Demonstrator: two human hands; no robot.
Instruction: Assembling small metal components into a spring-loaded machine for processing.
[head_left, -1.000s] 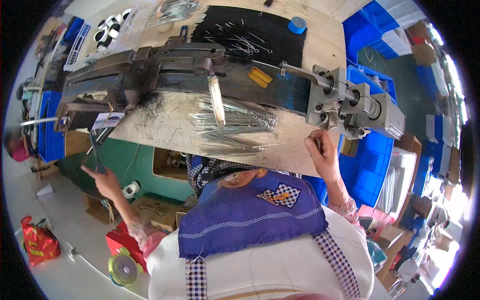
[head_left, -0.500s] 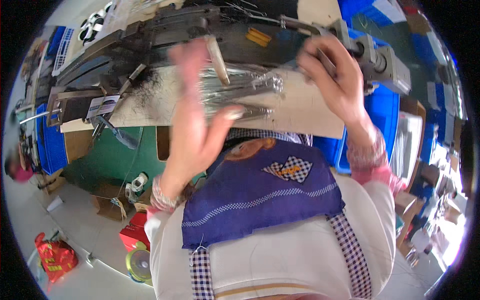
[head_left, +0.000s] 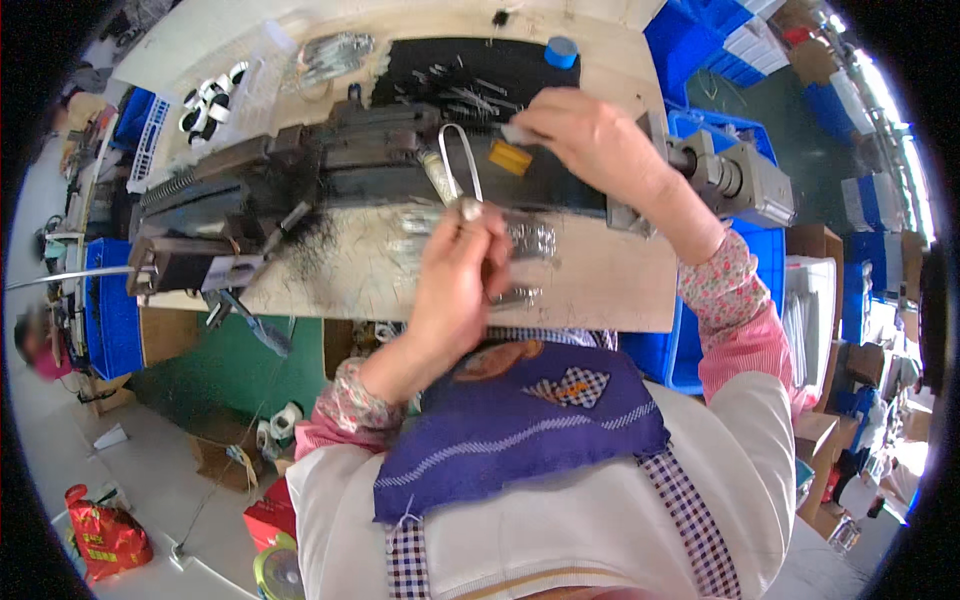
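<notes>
My left hand (head_left: pixel 455 285) is closed on the lower end of a bent, U-shaped metal wire (head_left: pixel 446 136), its rounded end pointing up and away from me. Just beside the wire is a pale handle (head_left: pixel 436 177) on the dark metal machine (head_left: pixel 375 155). My right hand (head_left: pixel 590 140) reaches over the machine's right part with its fingers pressed together; what they hold, if anything, I cannot make out. Close below those fingertips is a yellow block (head_left: pixel 510 157). Shiny thin metal pieces (head_left: pixel 535 240) lie on the wooden bench, partly hidden by my left hand.
Behind the machine, a black mat (head_left: pixel 420 65) bears scattered metal pieces, with a blue round container (head_left: pixel 561 52) at its corner. A clear basket (head_left: pixel 250 100) and black-and-white rolls (head_left: pixel 210 105) stand far left. A grey cylindrical machine part (head_left: pixel 750 185) and blue bins (head_left: pixel 755 250) are at right.
My left hand, open and blurred before, has moved right and closed on the bent wire. My right hand has shifted left, over the machine. The view now takes in more of the bench's far side.
</notes>
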